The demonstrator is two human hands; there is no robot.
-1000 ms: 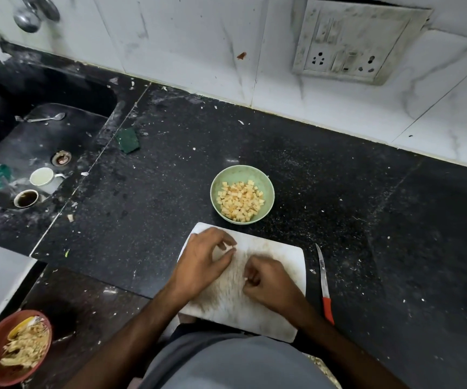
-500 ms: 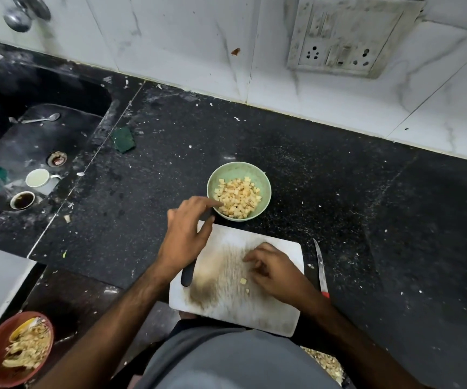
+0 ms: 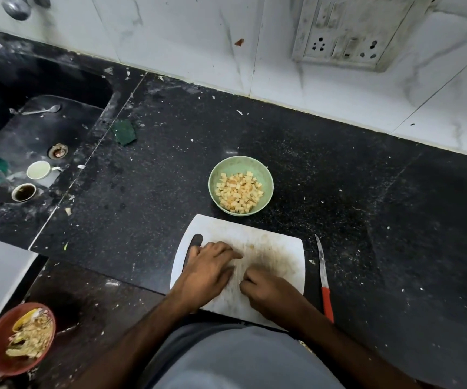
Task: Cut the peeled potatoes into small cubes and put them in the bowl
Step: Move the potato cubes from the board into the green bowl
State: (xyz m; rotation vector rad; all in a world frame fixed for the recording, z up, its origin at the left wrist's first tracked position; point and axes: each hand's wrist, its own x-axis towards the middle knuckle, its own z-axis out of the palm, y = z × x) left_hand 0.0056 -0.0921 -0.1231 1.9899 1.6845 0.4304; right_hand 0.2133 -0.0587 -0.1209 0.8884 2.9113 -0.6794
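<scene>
A pale green bowl (image 3: pixel 241 167) holding several small potato cubes (image 3: pixel 239 192) stands on the black counter just beyond a stained white cutting board (image 3: pixel 280 248). My left hand (image 3: pixel 208 272) lies on the board's left part, fingers stretched toward the middle. My right hand (image 3: pixel 271 293) rests on the board's near right part, fingers curled and pinched at the surface; whether a cube is between them is hidden. A knife with a red handle (image 3: pixel 323 279) lies on the counter just right of the board, blade pointing away.
A sink (image 3: pixel 16 153) at the left holds two cups and a spoon. A green scrub pad (image 3: pixel 124 132) lies near its edge. A red bowl of peelings (image 3: pixel 20 338) sits at the lower left. The tiled wall with a socket panel (image 3: pixel 347 32) bounds the counter behind.
My left hand has come back from the green bowl's rim to the cutting board. My right hand has stayed on the board and curled its fingers tighter.
</scene>
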